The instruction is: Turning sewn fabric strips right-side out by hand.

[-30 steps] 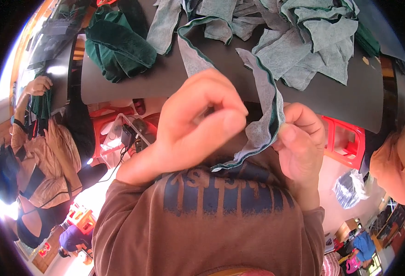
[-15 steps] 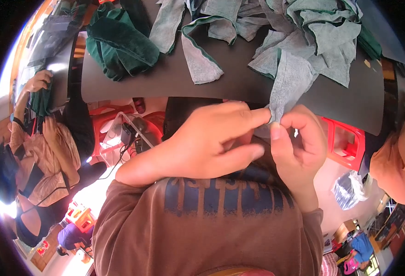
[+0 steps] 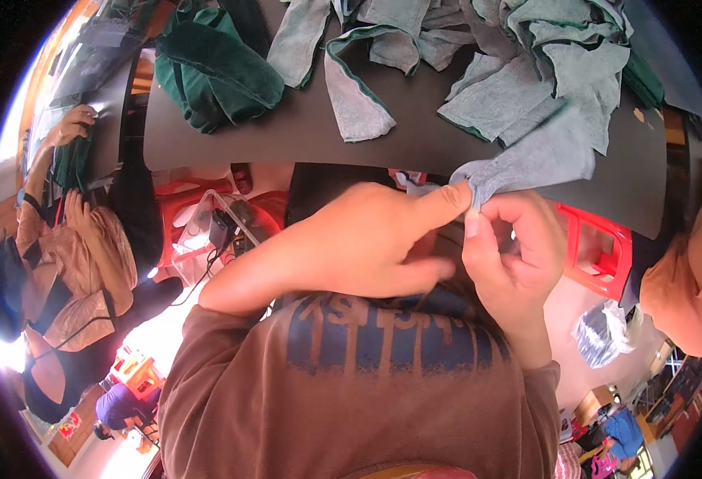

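Both of my hands pinch one grey fabric strip (image 3: pixel 538 164) over the near edge of the dark table. My left hand (image 3: pixel 391 239) reaches across from the left, its thumb and finger closed on the gathered end. Close beside it, my right hand (image 3: pixel 518 243) grips the same end between thumb and index finger. The rest of the strip fans out to the right above the tabletop. Just beyond lies a heap of grey strips with green undersides (image 3: pixel 558 60). A single curved strip (image 3: pixel 359 88) rests left of that heap.
Dark green velvety fabric (image 3: pixel 215 72) lies bunched at the table's (image 3: pixel 287 132) left. A red stool (image 3: pixel 598 251) stands below the right edge. A clear bin (image 3: pixel 207 227) with cables is under the left side. Another person (image 3: pixel 87 247) handles green cloth at far left.
The strip's free part has swung from pointing up and away to spreading right over the table. My hands stay pinched together at its end, nearly in place.
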Action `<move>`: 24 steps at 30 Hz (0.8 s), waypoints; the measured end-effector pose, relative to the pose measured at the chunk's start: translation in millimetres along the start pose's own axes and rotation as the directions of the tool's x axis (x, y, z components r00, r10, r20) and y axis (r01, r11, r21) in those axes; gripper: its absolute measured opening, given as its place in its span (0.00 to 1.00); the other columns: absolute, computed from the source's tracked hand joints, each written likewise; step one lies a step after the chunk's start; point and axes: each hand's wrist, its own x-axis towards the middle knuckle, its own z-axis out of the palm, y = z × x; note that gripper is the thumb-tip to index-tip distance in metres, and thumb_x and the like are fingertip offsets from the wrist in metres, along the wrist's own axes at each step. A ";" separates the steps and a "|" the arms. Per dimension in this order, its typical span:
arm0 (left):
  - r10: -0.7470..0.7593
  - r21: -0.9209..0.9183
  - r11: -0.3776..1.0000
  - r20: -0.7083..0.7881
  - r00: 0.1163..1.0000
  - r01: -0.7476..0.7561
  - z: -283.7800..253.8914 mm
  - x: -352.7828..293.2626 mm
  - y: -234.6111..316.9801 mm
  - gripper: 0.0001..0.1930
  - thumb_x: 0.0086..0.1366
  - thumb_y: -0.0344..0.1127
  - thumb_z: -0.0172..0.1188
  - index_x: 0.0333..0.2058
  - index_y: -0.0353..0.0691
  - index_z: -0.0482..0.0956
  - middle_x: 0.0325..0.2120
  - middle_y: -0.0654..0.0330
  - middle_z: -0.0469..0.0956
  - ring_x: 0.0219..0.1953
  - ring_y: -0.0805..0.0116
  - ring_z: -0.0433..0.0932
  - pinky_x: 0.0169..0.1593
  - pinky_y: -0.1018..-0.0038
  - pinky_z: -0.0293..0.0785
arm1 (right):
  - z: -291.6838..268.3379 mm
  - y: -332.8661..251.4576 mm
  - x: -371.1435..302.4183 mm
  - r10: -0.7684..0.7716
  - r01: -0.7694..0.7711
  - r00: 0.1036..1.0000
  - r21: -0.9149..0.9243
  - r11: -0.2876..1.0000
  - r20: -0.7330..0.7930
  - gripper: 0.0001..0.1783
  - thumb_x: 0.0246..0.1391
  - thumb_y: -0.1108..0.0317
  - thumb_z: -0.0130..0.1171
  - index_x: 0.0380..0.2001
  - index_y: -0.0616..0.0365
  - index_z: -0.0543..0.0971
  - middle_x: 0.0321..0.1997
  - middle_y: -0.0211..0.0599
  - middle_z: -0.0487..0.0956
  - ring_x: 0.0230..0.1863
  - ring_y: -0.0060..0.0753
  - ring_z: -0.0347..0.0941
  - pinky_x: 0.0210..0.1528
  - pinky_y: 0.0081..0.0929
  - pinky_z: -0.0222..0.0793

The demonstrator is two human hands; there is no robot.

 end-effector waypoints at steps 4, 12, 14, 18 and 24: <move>0.197 -0.865 -0.395 0.250 0.948 0.310 13.5 -8.8 -21.3 0.35 0.56 0.31 0.58 0.59 0.44 0.49 0.11 0.64 0.65 0.09 0.78 0.60 0.15 0.81 0.55 | 5.5 -7.9 -5.4 0.197 -0.207 0.978 0.276 0.938 0.066 0.05 0.44 0.75 0.60 0.23 0.61 0.73 0.20 0.28 0.69 0.18 0.18 0.61 0.20 0.16 0.57; 0.265 -0.831 -0.423 0.267 0.926 0.361 17.2 -1.3 -16.2 0.42 0.57 0.34 0.57 0.63 0.45 0.37 0.10 0.64 0.64 0.09 0.76 0.60 0.16 0.79 0.53 | 17.3 14.8 -3.5 0.455 -0.210 0.869 0.688 0.695 -0.194 0.40 0.52 0.37 0.45 0.47 0.69 0.68 0.43 0.43 0.73 0.46 0.40 0.70 0.50 0.35 0.62; 0.306 -0.819 -0.425 0.271 0.913 0.386 21.3 -0.5 -14.9 0.37 0.58 0.34 0.54 0.62 0.46 0.42 0.11 0.62 0.65 0.08 0.77 0.60 0.15 0.80 0.53 | 8.6 17.4 2.2 0.416 -0.273 0.910 0.749 0.604 -0.003 0.41 0.52 0.36 0.44 0.47 0.69 0.68 0.43 0.43 0.73 0.46 0.41 0.70 0.50 0.36 0.63; 0.323 -0.790 -0.455 0.284 0.903 0.411 24.0 -3.3 -19.3 0.36 0.58 0.35 0.53 0.62 0.50 0.43 0.12 0.60 0.66 0.08 0.76 0.60 0.15 0.79 0.54 | 11.3 15.1 5.1 0.399 -0.423 0.880 0.808 0.411 0.258 0.39 0.54 0.37 0.40 0.42 0.70 0.70 0.39 0.46 0.74 0.45 0.42 0.70 0.49 0.38 0.64; 0.387 -0.754 -0.544 0.162 0.908 0.367 35.1 -2.5 -20.7 0.34 0.60 0.39 0.55 0.60 0.55 0.46 0.16 0.58 0.67 0.09 0.75 0.62 0.17 0.77 0.57 | 20.9 -4.3 2.6 0.422 -0.510 0.840 0.761 0.401 0.341 0.33 0.57 0.43 0.42 0.41 0.69 0.71 0.38 0.50 0.75 0.41 0.40 0.72 0.47 0.37 0.68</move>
